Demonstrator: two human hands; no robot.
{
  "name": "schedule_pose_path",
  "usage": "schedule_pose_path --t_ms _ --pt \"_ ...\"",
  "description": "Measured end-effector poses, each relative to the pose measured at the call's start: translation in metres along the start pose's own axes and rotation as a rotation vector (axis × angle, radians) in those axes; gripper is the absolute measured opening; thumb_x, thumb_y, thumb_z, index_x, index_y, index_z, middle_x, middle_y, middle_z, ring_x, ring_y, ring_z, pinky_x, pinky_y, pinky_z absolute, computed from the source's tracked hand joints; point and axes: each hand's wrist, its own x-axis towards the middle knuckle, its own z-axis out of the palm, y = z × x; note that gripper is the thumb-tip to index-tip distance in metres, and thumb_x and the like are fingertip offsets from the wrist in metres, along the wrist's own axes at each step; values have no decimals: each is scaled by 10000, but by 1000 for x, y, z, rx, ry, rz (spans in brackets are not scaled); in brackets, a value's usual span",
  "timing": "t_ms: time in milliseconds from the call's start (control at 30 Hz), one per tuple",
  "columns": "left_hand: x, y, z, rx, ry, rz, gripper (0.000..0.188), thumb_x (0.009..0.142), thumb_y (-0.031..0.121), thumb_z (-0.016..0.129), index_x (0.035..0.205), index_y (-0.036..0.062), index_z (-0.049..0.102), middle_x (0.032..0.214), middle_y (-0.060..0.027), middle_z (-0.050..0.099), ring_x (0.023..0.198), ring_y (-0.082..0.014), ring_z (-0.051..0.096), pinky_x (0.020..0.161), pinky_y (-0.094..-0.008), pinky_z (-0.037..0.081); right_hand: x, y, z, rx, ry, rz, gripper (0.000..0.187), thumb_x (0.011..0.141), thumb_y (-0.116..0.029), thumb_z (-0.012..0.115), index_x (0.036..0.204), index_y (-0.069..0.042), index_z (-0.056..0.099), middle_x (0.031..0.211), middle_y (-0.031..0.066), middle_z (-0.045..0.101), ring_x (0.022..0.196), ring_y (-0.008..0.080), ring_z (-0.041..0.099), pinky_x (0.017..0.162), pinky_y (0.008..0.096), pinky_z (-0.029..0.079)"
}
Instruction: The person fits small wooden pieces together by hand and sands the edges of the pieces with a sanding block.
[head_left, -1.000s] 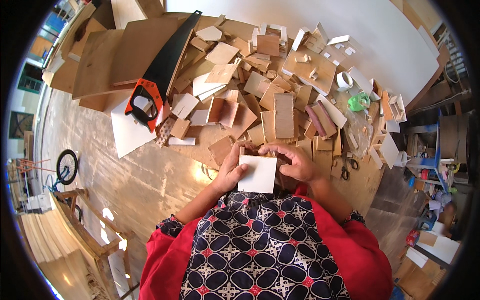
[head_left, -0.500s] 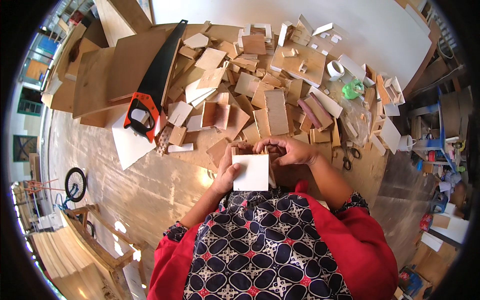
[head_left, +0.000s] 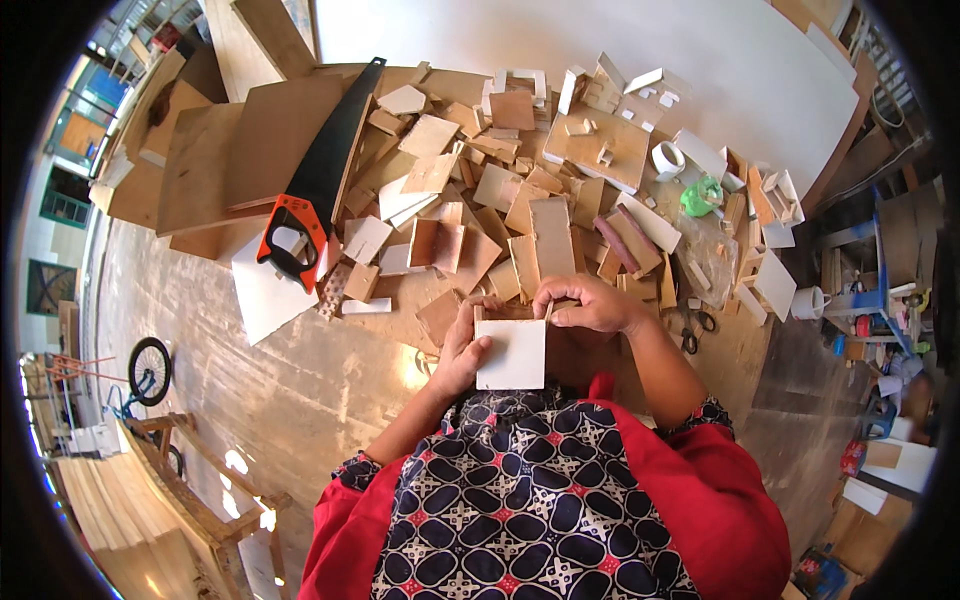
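Offcut pile (head_left: pixel 497 190), far centre, loosely heaped: a knock could slide it. Handsaw (head_left: pixel 327 150), far left, tilted on boards (head_left: pixel 265 145): if those get bumped, could drop. Right hand (head_left: pixel 592 303): fingertips bunched at the held piece's far right corner; can't tell if they're pinching anything. Left hand (head_left: pixel 462 352): clamped on white-faced wooden piece (head_left: pixel 511 355), near centre, thumb on face. Only one sure hold; hard push at that corner could twist it loose.
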Motion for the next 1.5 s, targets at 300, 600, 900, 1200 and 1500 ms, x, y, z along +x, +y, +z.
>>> schedule_pose_path --t_ms 300,600,900,1200,1500 --pt "1 5 3 3 8 23 624 821 462 564 1216 -4 433 1128 -133 551 1069 -218 520 945 -350 404 7 -19 28 -223 113 103 341 832 -328 726 943 -16 645 888 44 642 874 141 602 810 293 456" --pt "-2 -3 -1 22 5 70 592 880 471 511 1224 -3 424 1168 -141 526 1107 -236 507 976 -349 377 22 17 49 164 398 18 211 852 -226 685 747 -50 633 664 -22 596 647 52 515 623 234 422" --pt "-2 -16 -4 40 17 144 502 887 401 523 1198 12 465 1136 -141 526 1125 -251 498 1002 -355 356 46 -23 -28 364 743 -6 209 864 -184 630 678 -95 590 647 -35 567 580 40 481 560 194 373" --pt "0 -8 -8 78 -44 71 587 884 522 531 1187 28 438 1166 -107 493 1170 -222 451 1034 -360 319 98 -21 -68 202 940 -68 303 955 -325 585 763 -91 596 580 -68 468 485 19 373 443 186 266" --pt "-4 -10 -10 41 -47 67 673 866 590 566 1200 19 445 1180 -106 509 1161 -211 461 1017 -350 339 56 -22 59 163 456 110 334 1027 -315 435 833 -71 554 710 -53 453 556 18 339 487 185 262"
